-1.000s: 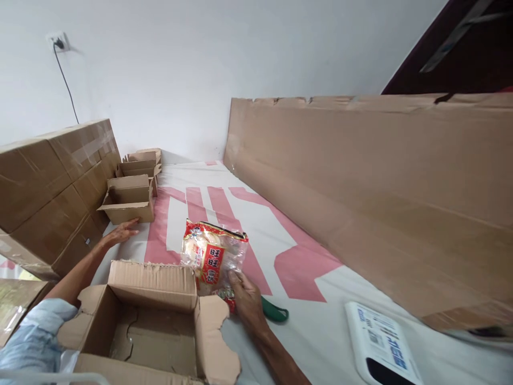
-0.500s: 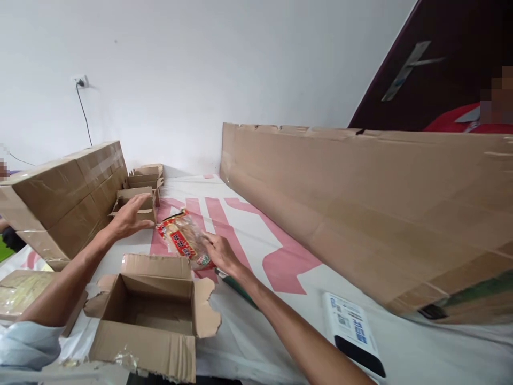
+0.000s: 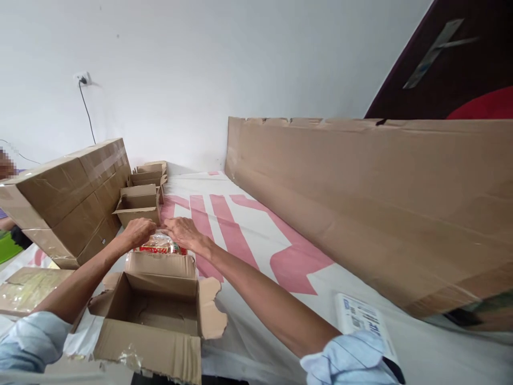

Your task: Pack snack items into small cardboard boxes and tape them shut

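Observation:
A clear plastic food packet with red printing (image 3: 158,247) is just behind the near open cardboard box (image 3: 150,350), partly hidden by its raised far flap. My left hand (image 3: 139,232) is closed at the packet's left upper end. At its right upper end my right hand (image 3: 183,233) has its fingers bent down and closed on the plastic. The two hands are close together, with the wrapping bunched between them. Nothing can be seen lying inside the near box.
Several small open boxes (image 3: 138,201) stand in a row beyond my hands. A large taped carton wall (image 3: 64,200) borders the left, and a long cardboard panel (image 3: 340,198) the right. A white device (image 3: 360,315) lies near my right sleeve; a person is partly visible at far left.
My right hand has moved left with the packet, bringing it behind the near box. My left hand, spread open before, has come down and closed on the packet.

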Demonstrator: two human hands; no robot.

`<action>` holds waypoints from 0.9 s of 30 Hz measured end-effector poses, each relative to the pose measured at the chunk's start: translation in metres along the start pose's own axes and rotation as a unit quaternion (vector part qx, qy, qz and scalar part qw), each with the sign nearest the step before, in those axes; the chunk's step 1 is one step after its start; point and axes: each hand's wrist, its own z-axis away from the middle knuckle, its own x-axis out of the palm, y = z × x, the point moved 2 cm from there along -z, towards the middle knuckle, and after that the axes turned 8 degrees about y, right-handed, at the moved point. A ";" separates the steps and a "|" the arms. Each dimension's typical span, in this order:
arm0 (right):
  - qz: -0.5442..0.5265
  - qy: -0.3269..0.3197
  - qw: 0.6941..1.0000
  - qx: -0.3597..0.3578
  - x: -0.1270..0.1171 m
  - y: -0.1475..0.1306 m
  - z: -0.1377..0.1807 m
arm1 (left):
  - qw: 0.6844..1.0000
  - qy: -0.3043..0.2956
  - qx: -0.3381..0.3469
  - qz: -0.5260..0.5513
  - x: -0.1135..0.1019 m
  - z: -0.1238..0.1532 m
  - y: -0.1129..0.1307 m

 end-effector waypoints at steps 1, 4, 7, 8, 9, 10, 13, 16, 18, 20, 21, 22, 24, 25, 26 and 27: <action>-0.018 0.033 0.999 0.003 -0.002 0.007 0.003 | 1.000 0.003 -0.015 -0.001 0.002 0.000 -0.009; -0.108 0.150 0.982 0.031 0.000 0.040 0.026 | 0.998 0.019 -0.064 0.001 0.006 -0.003 -0.039; -0.195 0.192 0.960 0.053 0.018 0.072 0.065 | 0.993 0.032 -0.112 0.005 0.010 -0.011 -0.071; -0.218 0.190 0.956 0.053 0.025 0.080 0.081 | 0.991 0.036 -0.125 0.005 0.012 -0.014 -0.080; -0.238 0.183 0.952 0.057 0.033 0.086 0.096 | 0.990 0.040 -0.136 0.003 0.013 -0.017 -0.088; -0.255 0.176 0.949 0.066 0.041 0.090 0.111 | 0.989 0.045 -0.144 0.001 0.014 -0.020 -0.095; -0.282 0.156 0.941 0.105 0.059 0.096 0.146 | 0.985 0.058 -0.161 -0.012 0.015 -0.029 -0.111; -0.296 0.143 0.934 0.139 0.068 0.099 0.166 | 0.982 0.070 -0.170 -0.038 0.016 -0.037 -0.118; -0.299 0.138 0.933 0.148 0.072 0.100 0.172 | 0.981 0.075 -0.169 -0.060 0.017 -0.041 -0.118; -0.300 0.136 0.933 0.148 0.076 0.100 0.175 | 0.980 0.076 -0.165 -0.079 0.019 -0.043 -0.117; -0.301 0.137 0.932 0.146 0.077 0.101 0.175 | 0.980 0.075 -0.163 -0.087 0.019 -0.043 -0.116; -0.301 0.139 0.932 0.144 0.079 0.101 0.176 | 0.980 0.075 -0.162 -0.093 0.019 -0.043 -0.115; -0.298 0.144 0.933 0.142 0.081 0.100 0.177 | 0.978 0.078 -0.161 -0.104 0.017 -0.042 -0.113; -0.296 0.146 0.933 0.142 0.082 0.100 0.177 | 0.977 0.080 -0.162 -0.109 0.016 -0.042 -0.113; -0.294 0.146 0.934 0.141 0.082 0.099 0.177 | 0.976 0.082 -0.163 -0.115 0.014 -0.041 -0.112; -0.294 0.145 0.934 0.139 0.082 0.098 0.177 | 0.975 0.084 -0.165 -0.121 0.011 -0.040 -0.110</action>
